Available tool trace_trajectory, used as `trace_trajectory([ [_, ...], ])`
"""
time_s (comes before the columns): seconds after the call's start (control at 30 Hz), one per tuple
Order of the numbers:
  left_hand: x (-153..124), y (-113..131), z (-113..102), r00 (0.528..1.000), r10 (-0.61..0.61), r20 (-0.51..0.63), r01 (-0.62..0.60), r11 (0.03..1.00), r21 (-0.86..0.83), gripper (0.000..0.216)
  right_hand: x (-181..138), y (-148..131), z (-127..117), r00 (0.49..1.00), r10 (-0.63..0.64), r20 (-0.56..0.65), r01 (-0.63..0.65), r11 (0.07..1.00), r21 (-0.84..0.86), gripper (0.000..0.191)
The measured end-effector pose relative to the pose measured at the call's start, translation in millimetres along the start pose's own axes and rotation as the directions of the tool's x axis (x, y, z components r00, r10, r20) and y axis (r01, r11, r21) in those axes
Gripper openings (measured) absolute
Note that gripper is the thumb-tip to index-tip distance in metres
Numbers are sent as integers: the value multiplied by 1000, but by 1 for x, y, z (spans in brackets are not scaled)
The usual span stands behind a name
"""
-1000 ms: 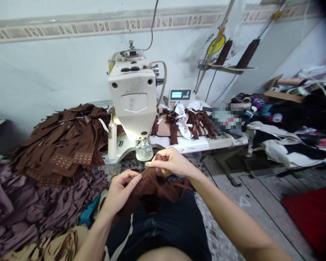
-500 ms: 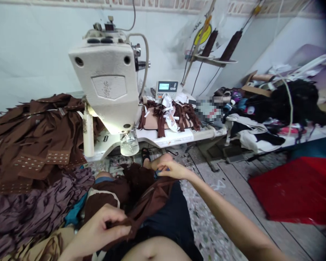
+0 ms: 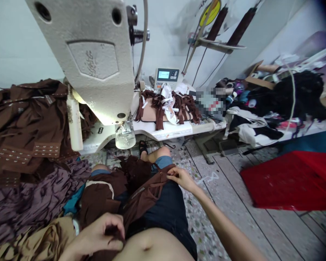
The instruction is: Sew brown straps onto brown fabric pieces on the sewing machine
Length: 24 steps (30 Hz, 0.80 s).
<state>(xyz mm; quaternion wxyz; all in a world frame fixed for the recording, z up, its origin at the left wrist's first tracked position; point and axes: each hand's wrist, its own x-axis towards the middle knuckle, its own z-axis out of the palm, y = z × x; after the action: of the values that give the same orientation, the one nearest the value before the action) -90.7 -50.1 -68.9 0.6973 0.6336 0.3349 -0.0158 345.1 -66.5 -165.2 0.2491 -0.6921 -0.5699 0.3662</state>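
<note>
With a narrow grip, the right hand (image 3: 183,178) pinches the garment (image 3: 145,197) on the lap (image 3: 167,208), and whether the curled left hand (image 3: 103,230) holds anything, I cannot tell.

A pale wall (image 3: 168,40) rises beyond a grey, speckled, dark-lined floor (image 3: 203,224).

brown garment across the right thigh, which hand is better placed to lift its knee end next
Probably the right hand: it's at the knee end of the brown garment; the left hand is by the belly.
</note>
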Motion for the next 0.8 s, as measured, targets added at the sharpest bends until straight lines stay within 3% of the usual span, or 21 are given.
trace_trajectory([
  [0.13,23,21,-5,987,17,-160,-38,991,-130,48,0,-14,0,999,-45,-9,45,998,-36,22],
  [0.27,46,34,4,994,1,-106,-15,991,-132,51,1,-31,2,996,-87,-20,85,994,-67,35],
  [0.37,58,32,14,999,-9,-47,4,994,-105,55,3,-38,11,997,-79,-9,77,989,-126,32],
  [0.6,55,18,17,993,-22,-117,13,997,-78,51,5,-38,27,998,64,-15,-66,962,-266,17],
  [0.8,54,31,5,961,11,-277,-13,1000,-4,37,13,-49,27,998,52,25,-46,979,-201,9],
])
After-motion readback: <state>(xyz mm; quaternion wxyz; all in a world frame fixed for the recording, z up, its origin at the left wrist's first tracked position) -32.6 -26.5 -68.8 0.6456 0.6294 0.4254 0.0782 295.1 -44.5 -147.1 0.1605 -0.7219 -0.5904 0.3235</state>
